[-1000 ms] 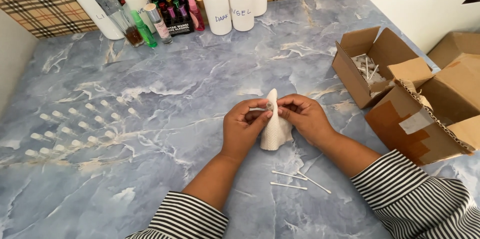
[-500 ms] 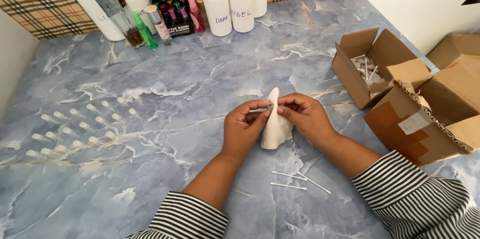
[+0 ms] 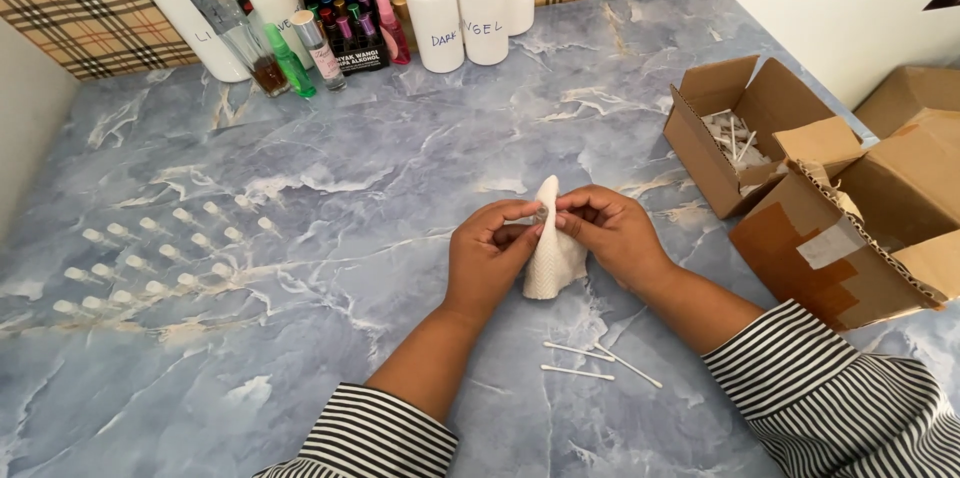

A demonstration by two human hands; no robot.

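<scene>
The little clear vial [image 3: 541, 212] sits pinched between the fingertips of both hands, above the middle of the blue marble table [image 3: 400, 158]. The left hand [image 3: 487, 256] holds it tight from one side. The right hand [image 3: 606, 230] grips the other side and also keeps a soft white cloth [image 3: 552, 260] hanging under it, maybe to wipe it or catch drips. The cloth looks bumpy and folds to a point. Three thin white cotton swabs [image 3: 590, 360] lie near the wrists. Rows of tiny vials [image 3: 150, 256] stand well apart on the left. Two brown cardboard boxes [image 3: 800, 188] sit open on the right.
</scene>
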